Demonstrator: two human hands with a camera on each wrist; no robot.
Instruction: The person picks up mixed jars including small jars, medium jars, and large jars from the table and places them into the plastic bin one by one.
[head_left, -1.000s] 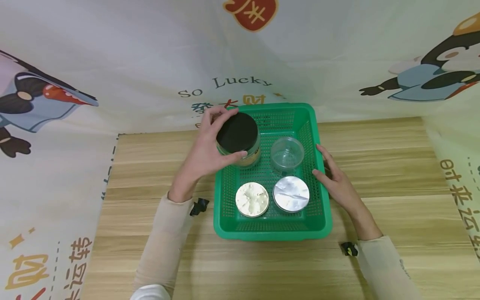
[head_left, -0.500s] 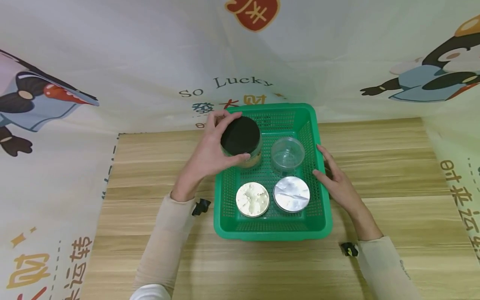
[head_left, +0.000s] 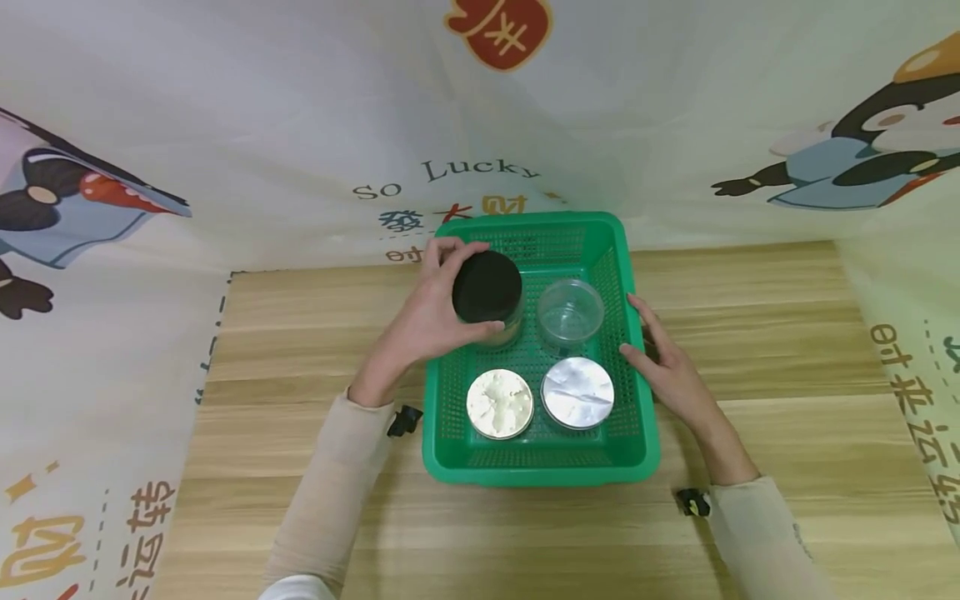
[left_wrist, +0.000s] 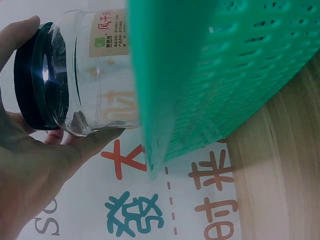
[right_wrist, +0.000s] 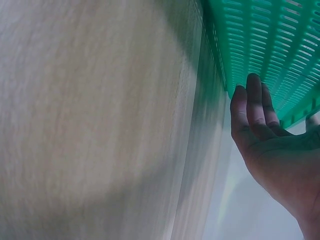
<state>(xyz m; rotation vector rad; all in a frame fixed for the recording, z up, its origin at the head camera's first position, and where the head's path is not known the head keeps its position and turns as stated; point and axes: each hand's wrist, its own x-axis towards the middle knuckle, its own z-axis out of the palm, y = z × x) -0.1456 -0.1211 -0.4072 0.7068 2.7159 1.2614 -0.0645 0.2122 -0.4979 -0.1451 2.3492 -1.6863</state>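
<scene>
My left hand (head_left: 429, 318) grips a clear jar with a black lid (head_left: 487, 287), thumb on the near side and fingers round the far side. The jar stands upright inside the back left of a green plastic basket (head_left: 540, 477). In the left wrist view, the jar (left_wrist: 102, 75) shows a brown paper label, its lower part hidden by the basket wall. My right hand (head_left: 673, 375) holds the basket's right rim, thumb over the edge. In the right wrist view, several fingers (right_wrist: 255, 107) lie nearly straight along the outer wall.
Also in the basket are a clear lidless jar (head_left: 570, 312), a gold-topped round container (head_left: 500, 404) and a silver-topped one (head_left: 577, 393). The basket sits on a wood-grain table (head_left: 300, 358). A printed curtain (head_left: 300, 125) hangs close behind. Small black pieces (head_left: 406, 421) lie beside the sleeves.
My left hand has moved the black-lidded jar slightly to the right and nearer, further inside the basket. The right hand has kept its place on the rim. The view shifts slightly.
</scene>
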